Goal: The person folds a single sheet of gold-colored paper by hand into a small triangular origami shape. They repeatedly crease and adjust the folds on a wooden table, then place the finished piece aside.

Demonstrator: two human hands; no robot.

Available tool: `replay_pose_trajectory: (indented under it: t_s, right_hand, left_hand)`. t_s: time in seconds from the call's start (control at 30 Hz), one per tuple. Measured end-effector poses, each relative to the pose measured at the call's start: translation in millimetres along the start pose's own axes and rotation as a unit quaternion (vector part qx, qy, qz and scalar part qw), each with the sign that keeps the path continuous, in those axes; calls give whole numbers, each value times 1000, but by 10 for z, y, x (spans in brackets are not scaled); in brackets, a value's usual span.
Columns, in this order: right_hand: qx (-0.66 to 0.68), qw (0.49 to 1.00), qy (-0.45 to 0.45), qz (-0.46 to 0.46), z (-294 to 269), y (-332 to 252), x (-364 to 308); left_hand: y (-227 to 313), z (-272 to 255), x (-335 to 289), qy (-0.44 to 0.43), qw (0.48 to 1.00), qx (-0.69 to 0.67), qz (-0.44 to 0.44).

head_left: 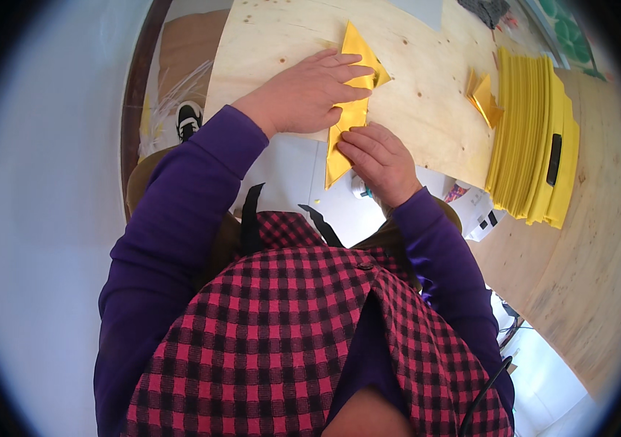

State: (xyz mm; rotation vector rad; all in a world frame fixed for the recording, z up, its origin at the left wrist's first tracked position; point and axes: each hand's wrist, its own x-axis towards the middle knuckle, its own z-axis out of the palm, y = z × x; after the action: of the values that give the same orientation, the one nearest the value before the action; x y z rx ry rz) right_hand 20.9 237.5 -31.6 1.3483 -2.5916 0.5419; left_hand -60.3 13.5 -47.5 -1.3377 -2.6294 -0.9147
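A shiny yellow sheet of folded paper with pointed ends lies at the near edge of the wooden table. Its lower tip sticks out past that edge. Across the paper's upper part my left hand rests flat, its fingers spread and covering some of the folds. My right hand is closed on the right side of the lower part, thumb and fingertips pinching the paper. Further right on the table is a smaller folded gold paper piece, apart from both hands.
A tall stack of yellow paper stands to the right, with a dark oblong piece on its side. Dark grey cloth-like material lies at the far edge. Below the table, a white bag is partly visible near my right forearm.
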Motion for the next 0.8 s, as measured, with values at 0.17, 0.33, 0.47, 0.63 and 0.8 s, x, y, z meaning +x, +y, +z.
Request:
replay_pose_trajectory:
  t_s: [0.17, 0.33, 0.47, 0.63, 0.8]
  right_hand:
    - [22, 999, 19, -14, 31, -34, 37]
    - [29, 999, 14, 5, 40, -57, 18]
    - [32, 999, 28, -5, 50, -49, -8]
    - [32, 998, 46, 11, 85, -80, -12]
    - [29, 997, 58, 29, 131, -93, 18]
  left_hand:
    - [-4, -5, -18, -16, 1000, -10, -5]
    - [-16, -25, -32, -22, 1000, -5, 0]
    - [-26, -55, -30, -32, 999, 1, 10]
    - [-16, -81, -32, -46, 999, 6, 7]
    - [-11, -95, -57, -55, 998, -9, 2]
